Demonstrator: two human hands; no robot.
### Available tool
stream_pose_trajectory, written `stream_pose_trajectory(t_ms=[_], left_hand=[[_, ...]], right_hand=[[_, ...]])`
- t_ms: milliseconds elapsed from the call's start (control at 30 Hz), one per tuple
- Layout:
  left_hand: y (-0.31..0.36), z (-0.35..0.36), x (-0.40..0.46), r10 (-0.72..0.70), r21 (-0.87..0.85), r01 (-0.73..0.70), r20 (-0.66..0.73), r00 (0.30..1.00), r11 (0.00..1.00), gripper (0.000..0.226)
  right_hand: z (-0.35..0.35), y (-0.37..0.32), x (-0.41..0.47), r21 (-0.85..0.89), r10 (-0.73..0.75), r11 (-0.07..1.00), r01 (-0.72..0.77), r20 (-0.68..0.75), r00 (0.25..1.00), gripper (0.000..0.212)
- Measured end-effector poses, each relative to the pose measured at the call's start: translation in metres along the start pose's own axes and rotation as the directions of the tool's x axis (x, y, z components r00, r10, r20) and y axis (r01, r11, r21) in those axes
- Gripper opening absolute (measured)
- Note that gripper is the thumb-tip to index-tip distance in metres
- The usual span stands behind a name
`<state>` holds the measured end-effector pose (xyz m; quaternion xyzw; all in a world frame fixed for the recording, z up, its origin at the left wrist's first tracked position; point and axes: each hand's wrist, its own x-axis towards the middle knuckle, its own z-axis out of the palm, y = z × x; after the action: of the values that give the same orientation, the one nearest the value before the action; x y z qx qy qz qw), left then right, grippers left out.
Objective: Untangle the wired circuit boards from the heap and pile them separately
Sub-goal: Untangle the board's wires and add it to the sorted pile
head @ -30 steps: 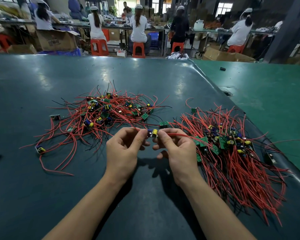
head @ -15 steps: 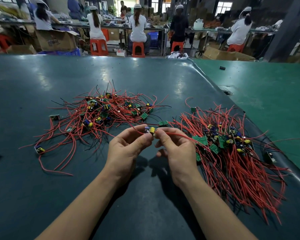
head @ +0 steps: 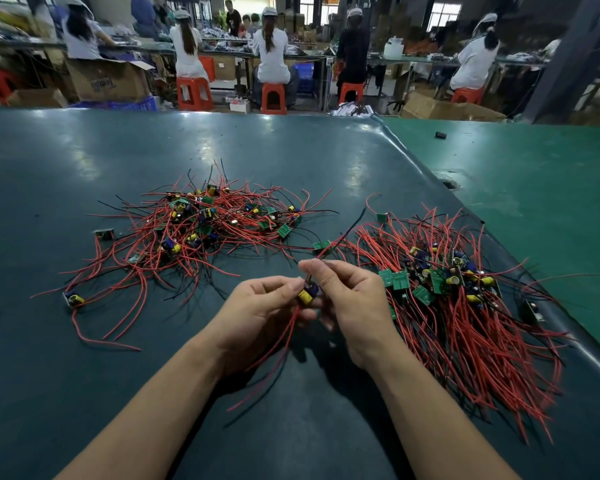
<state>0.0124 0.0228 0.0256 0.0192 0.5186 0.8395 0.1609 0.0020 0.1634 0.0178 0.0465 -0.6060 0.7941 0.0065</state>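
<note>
A tangled heap of small circuit boards with red and black wires [head: 201,230] lies on the dark green table ahead and to the left. To the right spreads a combed-out pile of boards [head: 440,285], its red wires trailing toward me. Between them, my left hand [head: 257,313] and my right hand [head: 350,299] together pinch one small board with a yellow capacitor [head: 307,294]. Its red and black wires hang down under my left hand toward me. More red wire runs from my right fingertips up toward a loose green board [head: 322,244].
A single board with a yellow capacitor [head: 74,299] lies at the heap's left edge, another small one [head: 104,233] further back. The table's raised seam [head: 430,188] runs diagonally on the right beside a lighter green surface. Seated workers and orange stools fill the background.
The board held between both hands has come free of the heap and moved closer to me; its wires now hang down below my left hand instead of stretching sideways.
</note>
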Motion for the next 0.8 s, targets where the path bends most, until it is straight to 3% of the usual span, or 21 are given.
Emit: stream_pose_trajectory(t_ms=[233,333,533,667,800], left_hand=[[-0.003,0.003,0.0,0.079,0.149,-0.081,0.02,0.997,0.986,0.021],[-0.003,0.003,0.0,0.065,0.162,-0.067,0.017,0.998,0.985,0.015],[-0.004,0.002,0.001,0.065,0.184,-0.078,0.075,0.995,0.98,0.005],[-0.003,-0.001,0.0,0.058,0.235,-0.078,0.087,0.994,0.969,0.015],[-0.005,-0.001,-0.001,0.069,0.243,-0.103,0.143,0.987,0.965,0.005]], right_hand=[[-0.002,0.002,0.003,0.012,0.069,0.998,-0.069,0.018,0.997,0.017],[-0.003,-0.002,0.005,0.033,0.051,0.998,-0.049,-0.049,0.998,0.025],[-0.008,-0.01,0.012,0.256,0.064,0.967,-0.004,-0.223,0.973,0.025],[-0.01,-0.012,0.014,0.311,0.076,0.95,0.009,-0.259,0.963,0.027],[-0.007,-0.012,0.014,0.334,0.129,0.942,-0.042,-0.242,0.962,0.037]])
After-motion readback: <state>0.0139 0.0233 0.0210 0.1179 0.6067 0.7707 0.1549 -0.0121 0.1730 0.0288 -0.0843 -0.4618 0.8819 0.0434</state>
